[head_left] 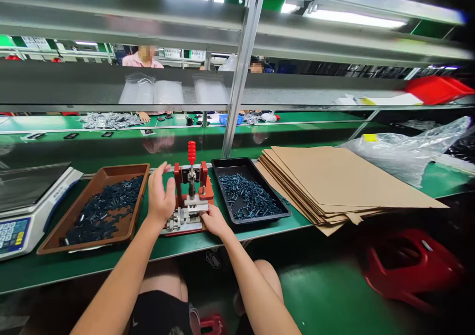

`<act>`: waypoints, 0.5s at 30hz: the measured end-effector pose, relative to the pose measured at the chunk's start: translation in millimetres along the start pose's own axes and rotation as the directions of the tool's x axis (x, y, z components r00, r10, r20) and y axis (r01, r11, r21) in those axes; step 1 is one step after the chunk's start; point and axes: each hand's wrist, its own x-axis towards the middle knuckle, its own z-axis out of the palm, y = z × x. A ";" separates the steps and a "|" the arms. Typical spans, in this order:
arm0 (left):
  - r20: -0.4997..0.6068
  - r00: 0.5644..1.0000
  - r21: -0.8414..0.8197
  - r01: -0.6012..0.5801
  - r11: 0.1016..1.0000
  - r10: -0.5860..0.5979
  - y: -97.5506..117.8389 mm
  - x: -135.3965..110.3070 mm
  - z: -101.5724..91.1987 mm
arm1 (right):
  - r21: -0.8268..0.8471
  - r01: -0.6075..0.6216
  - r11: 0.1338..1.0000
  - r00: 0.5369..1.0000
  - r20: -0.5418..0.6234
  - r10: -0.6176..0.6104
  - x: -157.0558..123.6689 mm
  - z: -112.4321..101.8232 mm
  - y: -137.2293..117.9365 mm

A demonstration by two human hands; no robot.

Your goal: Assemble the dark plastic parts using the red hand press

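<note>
A small red press jig [191,196] with a red-knobbed lever [191,152] stands on the green bench between two trays. My left hand [159,196] hovers at the jig's left side, fingers spread and curved, holding nothing I can see. My right hand [213,219] rests at the jig's front right corner, fingers pressed against its metal base plate; what they pinch, if anything, is hidden. A brown tray [138,211] of several small dark parts lies to the left. A black tray [256,164] of similar dark parts lies to the right.
A weighing scale [22,211] sits at far left. A stack of cardboard sheets [334,181] and a plastic bag [408,152] lie at right. A red stool [411,265] stands on the floor. Other people work across the conveyor [111,147] behind the shelf post [239,77].
</note>
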 end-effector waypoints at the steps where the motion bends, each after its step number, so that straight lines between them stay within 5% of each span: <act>1: 0.014 0.999 0.052 0.040 0.998 -0.041 -16.9 -21.3 -5.3 | -0.003 0.014 1.000 1.000 -0.017 -0.014 -1.6 0.7 -0.6; 3: 0.178 0.976 0.157 0.100 0.983 -0.128 -52.6 -60.2 -10.8 | -0.031 0.046 0.998 0.997 -0.059 -0.047 -4.3 3.2 -2.1; 7: 0.441 0.843 0.178 0.253 0.951 -0.307 -101.0 -107.0 -7.3 | -0.129 0.107 0.986 0.988 -0.097 -0.119 -7.9 8.9 -6.1; 15: 0.329 0.750 -0.219 0.651 0.727 -0.574 -109.4 -111.6 6.8 | -0.136 0.124 0.983 0.986 -0.093 -0.137 -9.2 15.2 -7.7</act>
